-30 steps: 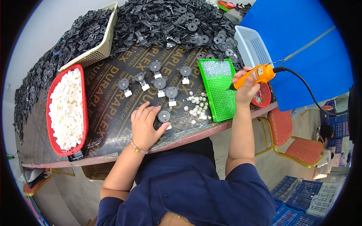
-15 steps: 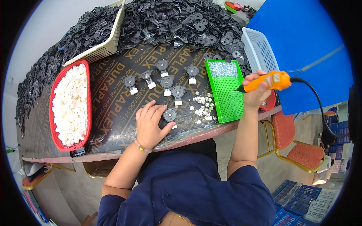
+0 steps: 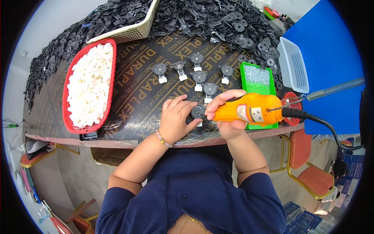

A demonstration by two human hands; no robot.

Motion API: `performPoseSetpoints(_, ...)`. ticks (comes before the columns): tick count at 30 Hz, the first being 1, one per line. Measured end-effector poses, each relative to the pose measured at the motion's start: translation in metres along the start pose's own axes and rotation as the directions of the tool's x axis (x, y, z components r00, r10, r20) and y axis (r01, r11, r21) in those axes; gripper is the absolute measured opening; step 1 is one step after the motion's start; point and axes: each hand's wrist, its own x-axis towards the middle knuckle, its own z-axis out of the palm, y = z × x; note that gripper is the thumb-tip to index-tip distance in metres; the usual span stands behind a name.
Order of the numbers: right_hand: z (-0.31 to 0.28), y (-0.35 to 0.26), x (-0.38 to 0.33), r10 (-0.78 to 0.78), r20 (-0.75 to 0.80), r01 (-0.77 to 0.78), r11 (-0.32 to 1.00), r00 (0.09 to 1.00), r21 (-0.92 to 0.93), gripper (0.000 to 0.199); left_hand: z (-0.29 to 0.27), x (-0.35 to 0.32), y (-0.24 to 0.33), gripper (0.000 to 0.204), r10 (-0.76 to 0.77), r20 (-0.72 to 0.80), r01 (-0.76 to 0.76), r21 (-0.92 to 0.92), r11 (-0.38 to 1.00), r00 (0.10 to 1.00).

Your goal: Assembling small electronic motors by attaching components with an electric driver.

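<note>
A: What is being worked on, and where is it seen?

B: A small round black part point(image 3: 198, 112) is seen on the dark tabletop point(image 3: 132, 113), close to its near edge. It is steadied by the left hand point(image 3: 177, 119), whose fingers point(image 3: 193, 121) are spread and laid flat beside it, touching its rim rather than pinching it.

A: And the right hand?

B: The right hand point(image 3: 228, 117) is closed in a full grip around an orange electric screwdriver point(image 3: 249, 113), which is held nearly level. Its tip is pointed at the black part; whether contact is made cannot be told, since the tip is hidden by the fingers. A dark cable point(image 3: 323, 126) is led away from the tool's rear.

A: What is placed around the black part?

B: Just beyond it, a loose row of similar round black parts with white pieces point(image 3: 196, 72) is laid out. To its right, behind the screwdriver, a green tray point(image 3: 257, 84) is set, with small shiny bits at its far end. Farther right, a white mesh basket point(image 3: 294, 68) is seen on a blue surface point(image 3: 331, 50). Well to the left of the black part, a red tray point(image 3: 70, 97) is filled with white pieces. Beyond everything, a heap of black parts point(image 3: 218, 19) is spread across the far tabletop, and a cream basket point(image 3: 128, 33) of more black parts is seen at far left.
</note>
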Motion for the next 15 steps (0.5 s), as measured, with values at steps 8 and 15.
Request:
performPoseSetpoints(8,0.0045,0.0055,-0.0019,0.041,0.011,-0.041,0.999,0.999,0.008,0.08,0.0004,-0.0027,-0.003,0.049,-0.009,0.009,0.009,-0.029,1.0,1.0)
performPoseSetpoints(15,0.009,0.0055,-0.0035,0.09,0.078,-0.088,0.995,0.993,-0.038,0.076,0.0024,-0.0038,-0.0057,0.048,-0.002,0.031,0.003,-0.053,0.999,1.0)
